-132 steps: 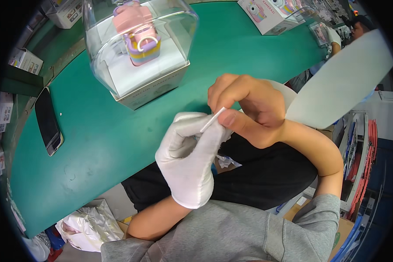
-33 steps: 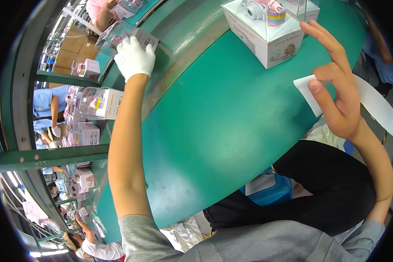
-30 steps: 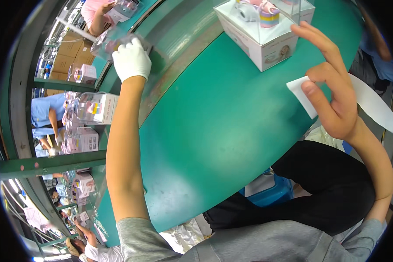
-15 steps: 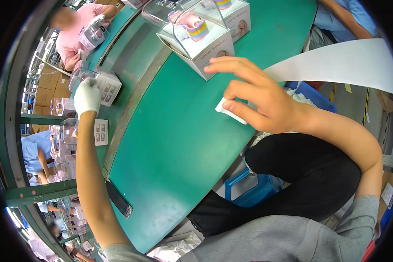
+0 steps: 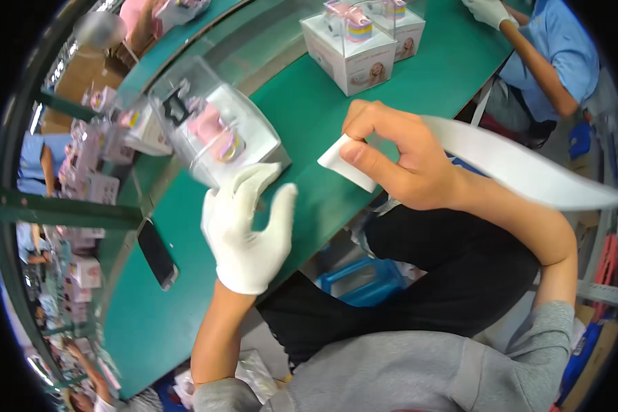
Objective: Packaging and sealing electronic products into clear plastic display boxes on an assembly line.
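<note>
My left hand (image 5: 247, 233), in a white glove, has its fingers spread with the thumb apart. Its fingertips are at the near edge of a white box (image 5: 254, 130) with a clear plastic cover. Under that cover sits a pink toy camera (image 5: 208, 126) with a rainbow-striped part; whether the glove touches the box I cannot tell. Bare, my right hand (image 5: 405, 154) pinches a long white strip (image 5: 501, 154) between thumb and fingers. One short end of the strip sticks out left of the thumb, while the rest curves away to the right over my forearm.
Two more boxed toy cameras (image 5: 353, 62) stand at the far side of the green table (image 5: 158, 329). A black phone (image 5: 156, 254) lies near the left. Beneath the table is a blue plastic stool (image 5: 364, 281). Co-workers sit across and at the far right (image 5: 563, 62).
My left hand has come back from the far left toward me, and a covered box now lies nearer on the table. My right hand still pinches the strip. The view has shifted.
</note>
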A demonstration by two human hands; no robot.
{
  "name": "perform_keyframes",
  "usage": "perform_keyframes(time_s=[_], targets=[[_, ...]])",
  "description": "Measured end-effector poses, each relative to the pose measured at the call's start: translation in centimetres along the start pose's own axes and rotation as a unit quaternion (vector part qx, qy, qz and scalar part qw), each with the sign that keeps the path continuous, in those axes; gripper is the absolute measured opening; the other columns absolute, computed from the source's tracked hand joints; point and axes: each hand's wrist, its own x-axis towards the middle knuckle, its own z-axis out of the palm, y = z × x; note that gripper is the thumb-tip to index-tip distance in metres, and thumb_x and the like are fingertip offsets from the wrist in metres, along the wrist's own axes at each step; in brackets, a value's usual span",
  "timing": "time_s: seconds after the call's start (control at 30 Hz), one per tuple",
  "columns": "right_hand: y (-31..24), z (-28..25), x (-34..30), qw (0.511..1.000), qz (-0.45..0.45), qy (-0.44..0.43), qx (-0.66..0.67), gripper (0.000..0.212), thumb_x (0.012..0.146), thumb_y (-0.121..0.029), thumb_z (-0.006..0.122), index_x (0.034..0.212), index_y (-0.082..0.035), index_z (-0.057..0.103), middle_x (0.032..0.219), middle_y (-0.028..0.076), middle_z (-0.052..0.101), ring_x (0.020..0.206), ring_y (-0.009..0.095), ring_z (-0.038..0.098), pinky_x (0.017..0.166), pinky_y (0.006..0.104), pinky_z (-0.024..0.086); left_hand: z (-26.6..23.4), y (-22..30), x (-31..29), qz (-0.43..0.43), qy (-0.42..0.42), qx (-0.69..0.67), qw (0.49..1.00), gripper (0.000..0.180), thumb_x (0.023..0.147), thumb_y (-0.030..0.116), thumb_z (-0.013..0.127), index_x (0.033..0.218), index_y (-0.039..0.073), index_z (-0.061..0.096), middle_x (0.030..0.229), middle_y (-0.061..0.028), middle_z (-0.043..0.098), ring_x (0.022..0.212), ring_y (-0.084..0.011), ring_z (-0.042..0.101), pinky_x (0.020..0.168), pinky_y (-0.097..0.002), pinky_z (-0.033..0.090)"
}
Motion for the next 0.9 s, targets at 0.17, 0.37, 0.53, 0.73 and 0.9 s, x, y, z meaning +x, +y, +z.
perform_keyframes(time_s=[0.17, 0.37, 0.53, 0.73, 0.9], targets=[[-3.1, 2.4, 0.7, 0.998, -0.023, -0.043, 0.041, 0.007, 0.099, -0.007, 0.066, 0.095, -0.003, 0.06, 0.087, 0.008, 0.063, 0.077, 0.02, 0.056, 0.076, 0.0337, 0.043, -0.3, 3.9, -1.5, -0.164, 0.042, -0.363, 0.916, 0.023, 0.084, 0.007, 0.079, 0.105, 0.004, 0.071, 0.097, -0.006, 0.069, 0.071, -0.0167, 0.06, 0.073, -0.0326, 0.048], [-4.1, 3.3, 1.0, 0.996, -0.027, -0.071, 0.051, 0.009, 0.097, -0.007, 0.069, 0.095, -0.002, 0.062, 0.086, 0.008, 0.066, 0.076, 0.02, 0.057, 0.074, 0.0328, 0.044, 0.0, 3.4, -4.4, -0.156, 0.033, -0.433, 0.887, 0.014, 0.09, -0.001, 0.074, 0.103, 0.001, 0.07, 0.098, -0.0098, 0.068, 0.081, -0.0143, 0.061, 0.075, -0.028, 0.047], [-4.5, 3.5, 1.0, 0.995, 0.004, -0.077, 0.059, 0.015, 0.096, -0.008, 0.072, 0.089, -0.002, 0.06, 0.079, 0.008, 0.064, 0.07, 0.019, 0.056, 0.067, 0.0321, 0.043, 0.6, 4.6, -4.5, -0.161, 0.124, -0.453, 0.868, 0.013, 0.089, -0.003, 0.074, 0.101, 0.0, 0.069, 0.098, -0.0099, 0.067, 0.084, -0.0137, 0.06, 0.073, -0.0263, 0.046], [-3.4, 3.6, 0.8, 0.993, -0.055, -0.101, 0.039, 0.027, 0.094, -0.012, 0.076, 0.081, -0.005, 0.053, 0.069, 0.005, 0.06, 0.059, 0.018, 0.049, 0.059, 0.0331, 0.04, 1.2, 6.4, -5.9, -0.25, 0.122, -0.574, 0.77, 0.014, 0.089, -0.006, 0.073, 0.101, 0.0, 0.069, 0.098, -0.0086, 0.067, 0.083, -0.012, 0.058, 0.074, -0.0254, 0.045], [-2.4, 3.2, 1.3, 0.977, -0.143, -0.153, 0.046, 0.026, 0.093, -0.01, 0.076, 0.082, -0.004, 0.053, 0.07, 0.006, 0.061, 0.06, 0.018, 0.049, 0.06, 0.0352, 0.04, 2.0, 7.5, -6.3, -0.253, 0.167, -0.594, 0.745, 0.013, 0.091, -0.007, 0.071, 0.101, -0.001, 0.068, 0.098, -0.0083, 0.067, 0.083, -0.0108, 0.057, 0.075, -0.0246, 0.045]])
